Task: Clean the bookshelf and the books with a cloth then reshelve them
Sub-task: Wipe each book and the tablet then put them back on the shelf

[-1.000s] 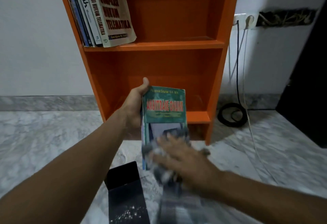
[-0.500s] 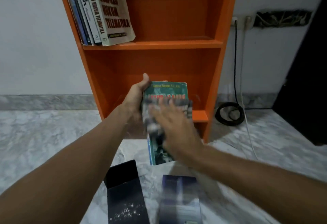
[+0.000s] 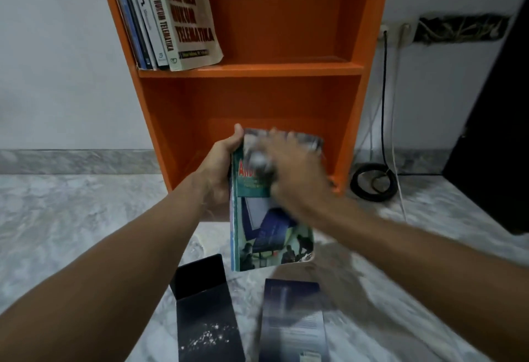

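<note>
My left hand (image 3: 219,173) grips a green book (image 3: 266,233) by its spine, holding it upright in front of the orange bookshelf (image 3: 257,98). My right hand (image 3: 297,173) presses a grey cloth (image 3: 259,158) flat against the top of the book's front cover; hand and cloth are blurred. Several books (image 3: 169,15) lean on the upper shelf at the left. The lower shelf behind the held book looks bare.
Two dark books (image 3: 206,313) (image 3: 292,321) lie on the marble floor below my hands. A coiled black cable (image 3: 372,181) lies right of the shelf, with cords running up to wall sockets (image 3: 396,34). A dark piece of furniture (image 3: 498,121) stands at far right.
My right hand with the cloth has slid from the bottom of the cover up to its top. The left hand keeps the book nearly still.
</note>
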{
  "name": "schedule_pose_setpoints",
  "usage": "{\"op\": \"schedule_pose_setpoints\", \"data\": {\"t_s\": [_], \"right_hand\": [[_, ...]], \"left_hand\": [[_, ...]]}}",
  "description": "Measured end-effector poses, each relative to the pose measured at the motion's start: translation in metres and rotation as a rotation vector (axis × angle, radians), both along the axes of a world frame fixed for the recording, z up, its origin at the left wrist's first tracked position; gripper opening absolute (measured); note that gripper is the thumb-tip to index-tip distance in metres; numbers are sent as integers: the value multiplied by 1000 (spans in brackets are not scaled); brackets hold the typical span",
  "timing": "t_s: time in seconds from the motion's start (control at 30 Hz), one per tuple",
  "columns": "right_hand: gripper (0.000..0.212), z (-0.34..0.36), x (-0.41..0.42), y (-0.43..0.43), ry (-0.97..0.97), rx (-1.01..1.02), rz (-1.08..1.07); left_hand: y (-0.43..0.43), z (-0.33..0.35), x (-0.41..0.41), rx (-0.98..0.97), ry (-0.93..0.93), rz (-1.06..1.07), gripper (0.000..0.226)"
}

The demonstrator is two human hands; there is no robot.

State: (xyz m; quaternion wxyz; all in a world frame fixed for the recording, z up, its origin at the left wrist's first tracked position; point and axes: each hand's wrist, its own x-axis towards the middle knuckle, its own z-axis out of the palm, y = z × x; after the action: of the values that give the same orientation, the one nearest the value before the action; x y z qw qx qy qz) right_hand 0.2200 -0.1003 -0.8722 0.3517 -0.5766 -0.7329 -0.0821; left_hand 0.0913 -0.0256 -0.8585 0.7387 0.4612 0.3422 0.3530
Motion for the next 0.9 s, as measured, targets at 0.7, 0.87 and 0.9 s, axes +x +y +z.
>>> {"op": "schedule_pose_setpoints", "data": {"t_s": [0.7, 0.87, 0.9], "right_hand": [[46, -178, 22, -19, 45, -1380, 271], [72, -207, 20, -9, -259, -1173, 179], [76, -210, 23, -3, -259, -1141, 166]], "left_hand": [[39, -62, -13, -61, 120, 346, 47], [45, -88, -17, 16, 196, 319, 46], [46, -93, -18, 14, 194, 310, 46]]}}
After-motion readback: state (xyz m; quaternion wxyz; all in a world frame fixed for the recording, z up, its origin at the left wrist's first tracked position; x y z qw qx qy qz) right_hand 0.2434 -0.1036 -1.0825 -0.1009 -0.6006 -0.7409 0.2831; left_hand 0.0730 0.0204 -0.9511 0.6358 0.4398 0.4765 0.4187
